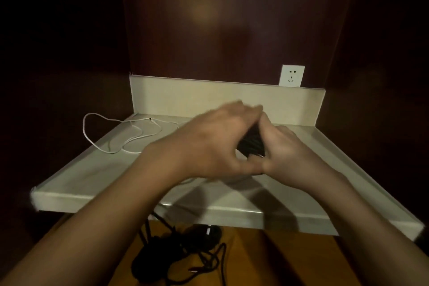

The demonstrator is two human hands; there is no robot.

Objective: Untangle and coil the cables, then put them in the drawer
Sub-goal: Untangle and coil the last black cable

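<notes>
White socket [291, 76] sitting upper right of centre on dark wood wall [209, 18], just behind pale shelf [92, 176] spanning mid-frame; shelf backsplash [185, 97] standing upright.

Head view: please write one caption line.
Both hands hold a black cable bundle over the pale shelf.
</notes>
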